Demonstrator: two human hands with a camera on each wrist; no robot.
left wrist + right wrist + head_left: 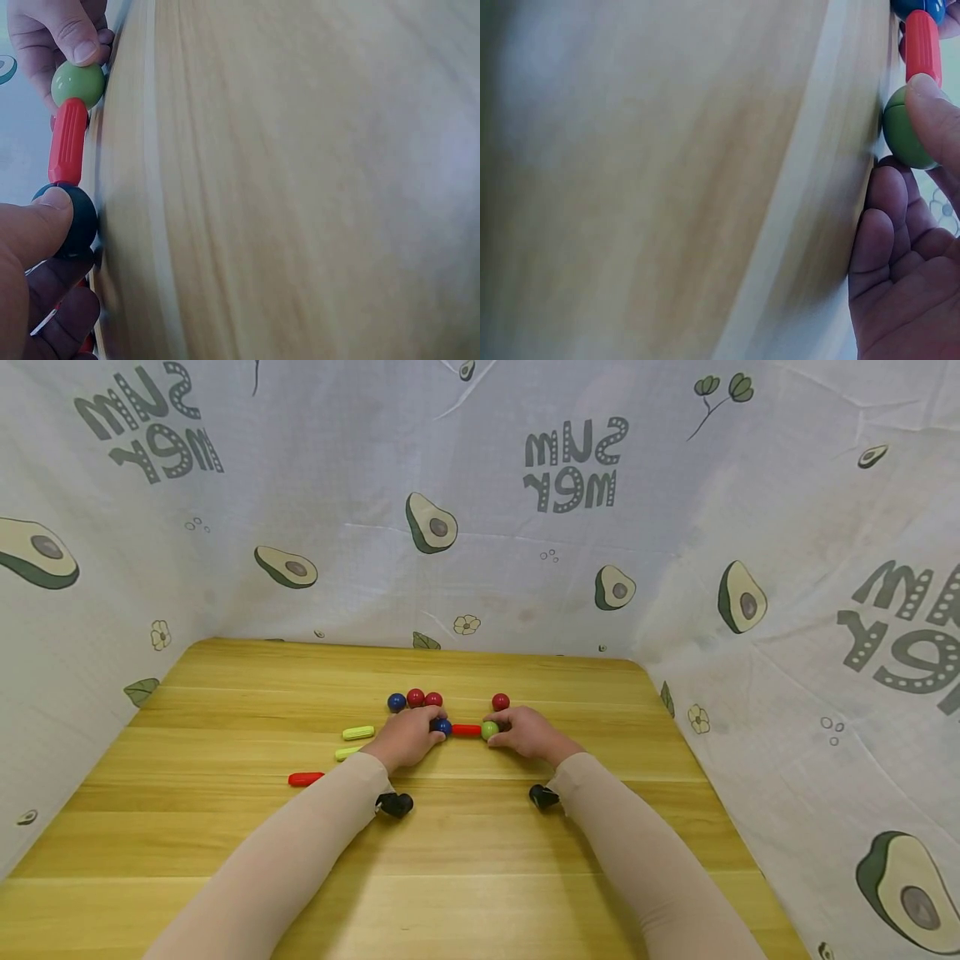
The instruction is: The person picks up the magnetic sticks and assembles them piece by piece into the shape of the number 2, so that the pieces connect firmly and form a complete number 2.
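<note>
A short red ribbed rod (467, 730) lies between a blue ball (444, 727) and a light green ball (490, 730), its ends meeting both, so the three form a straight row on the table. My left hand (407, 736) pinches the blue ball, thumb on its near side in the left wrist view. On the opposite end, my right hand (529, 734) holds the green ball (909, 135) between thumb and fingers. A red ball (500, 702) sits just behind the right fingertips.
Behind my left hand stand another blue ball (397, 702) and two red balls (416, 697). Two yellow-green rods (358, 732) and a red rod (305, 779) lie to the left, partly beside my sleeve. A printed white cloth (480, 593) borders the wooden table (465, 877).
</note>
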